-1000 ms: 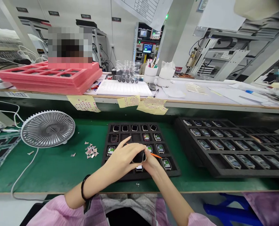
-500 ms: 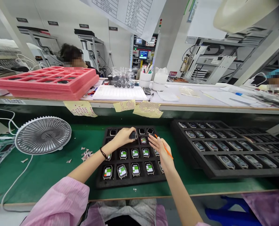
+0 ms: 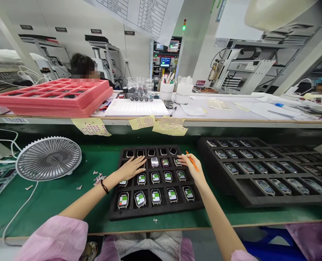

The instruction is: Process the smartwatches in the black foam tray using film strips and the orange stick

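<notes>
A black foam tray (image 3: pixel 158 212) with rows of square watch faces lies in front of me on the green mat. Several lower watches, one of them at the front (image 3: pixel 155 196), show green and white screens; those in the back row are dark. My left hand (image 3: pixel 130 168) is spread over the tray's left side, fingers apart, nothing in it. A watch with a pale, shiny face (image 3: pixel 154 162) sits just right of its fingertips. My right hand (image 3: pixel 192 166) holds an orange stick (image 3: pixel 192 162), its fingertips at a watch (image 3: pixel 178 161) on the tray's right side.
Right of the tray stand stacked black trays (image 3: pixel 247 175) of watches. A grey fan (image 3: pixel 49 158) and small paper scraps (image 3: pixel 99 179) are on the left. On the shelf are pink foam trays (image 3: pixel 87 105), papers and a pen cup (image 3: pixel 166 90). A person sits behind the shelf.
My left hand has let go of a watch, which now sits in the tray, and has moved left with fingers spread. My right hand has shifted slightly toward a second-row watch, still with the orange stick.
</notes>
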The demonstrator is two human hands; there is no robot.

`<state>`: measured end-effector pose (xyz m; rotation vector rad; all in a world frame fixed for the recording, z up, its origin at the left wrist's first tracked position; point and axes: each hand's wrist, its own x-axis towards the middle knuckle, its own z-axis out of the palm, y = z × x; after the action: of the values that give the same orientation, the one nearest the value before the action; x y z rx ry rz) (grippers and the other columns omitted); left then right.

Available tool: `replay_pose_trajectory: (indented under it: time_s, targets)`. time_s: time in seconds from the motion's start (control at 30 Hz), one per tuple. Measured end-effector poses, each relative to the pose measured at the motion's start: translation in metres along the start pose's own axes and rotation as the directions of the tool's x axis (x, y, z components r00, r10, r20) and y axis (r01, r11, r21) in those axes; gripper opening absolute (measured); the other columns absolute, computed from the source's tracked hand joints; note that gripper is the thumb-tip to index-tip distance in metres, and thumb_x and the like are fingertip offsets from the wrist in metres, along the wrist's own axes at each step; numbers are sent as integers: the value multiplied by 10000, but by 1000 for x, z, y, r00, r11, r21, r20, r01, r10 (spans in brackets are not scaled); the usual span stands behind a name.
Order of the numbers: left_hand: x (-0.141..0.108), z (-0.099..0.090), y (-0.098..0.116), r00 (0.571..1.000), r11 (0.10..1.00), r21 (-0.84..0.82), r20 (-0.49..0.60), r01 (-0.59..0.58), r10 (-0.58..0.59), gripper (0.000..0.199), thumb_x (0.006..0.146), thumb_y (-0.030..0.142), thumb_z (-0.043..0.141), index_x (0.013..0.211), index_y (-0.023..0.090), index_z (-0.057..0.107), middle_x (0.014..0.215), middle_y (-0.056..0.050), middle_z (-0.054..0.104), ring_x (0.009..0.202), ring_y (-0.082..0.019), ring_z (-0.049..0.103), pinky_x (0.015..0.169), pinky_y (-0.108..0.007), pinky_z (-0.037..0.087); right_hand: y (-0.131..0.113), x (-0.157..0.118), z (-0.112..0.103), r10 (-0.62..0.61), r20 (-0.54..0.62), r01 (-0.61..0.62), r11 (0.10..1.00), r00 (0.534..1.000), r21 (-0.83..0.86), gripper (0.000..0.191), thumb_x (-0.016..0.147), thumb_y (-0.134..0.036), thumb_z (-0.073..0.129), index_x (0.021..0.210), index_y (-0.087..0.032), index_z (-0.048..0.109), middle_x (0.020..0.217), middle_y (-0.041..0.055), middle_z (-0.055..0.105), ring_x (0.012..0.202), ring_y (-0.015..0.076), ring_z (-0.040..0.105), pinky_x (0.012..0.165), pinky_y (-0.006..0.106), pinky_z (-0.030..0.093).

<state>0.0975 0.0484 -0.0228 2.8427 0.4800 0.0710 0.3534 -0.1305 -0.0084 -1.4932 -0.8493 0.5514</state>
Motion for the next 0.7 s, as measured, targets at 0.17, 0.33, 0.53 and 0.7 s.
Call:
replay_pose_trajectory:
  time_s: [0.17, 0.33, 0.53, 0.7]
  targets:
    - [23, -7, 26, 997, 990, 140, -81, 17, -6, 453, 988, 426, 284, 1318, 182, 475, 1342, -97, 536, 1232, -236, 471, 1041, -399, 285, 27, 35, -2, -98, 11, 90, 856, 995, -510, 251, 853, -453, 475, 781, -213, 485, 823, 65, 680, 778, 215, 666, 711, 321, 475]
    - [51, -8, 43, 994, 972, 229, -104, 60, -37, 421, 984, 380, 307, 1067, 104, 613, 1079, -141, 615, 989, -264, 564, 824, -373, 387, 33, 48, 2, -47, 12, 42, 732, 999, -681, 75, 826, -272, 525, 819, -201, 500, 780, 52, 635, 757, 209, 626, 643, 277, 395]
    - [74, -8, 56, 993, 968, 247, -114, 45, -17, 382, 975, 340, 331, 973, 115, 640, 1037, -140, 606, 991, -271, 546, 837, -391, 367, 31, 50, 7, 23, 86, 53, 617, 996, -785, 72, 858, -182, 493, 905, -166, 545, 865, 99, 655, 765, 207, 622, 618, 263, 348]
    - [99, 6, 81, 995, 975, 207, -74, 80, -66, 341, 956, 310, 374, 1003, 85, 625, 1093, -169, 594, 1027, -293, 549, 861, -407, 389, 32, 51, 13, 76, 147, 76, 579, 986, -812, 109, 830, -118, 510, 914, -133, 578, 904, 146, 667, 839, 240, 633, 671, 276, 369]
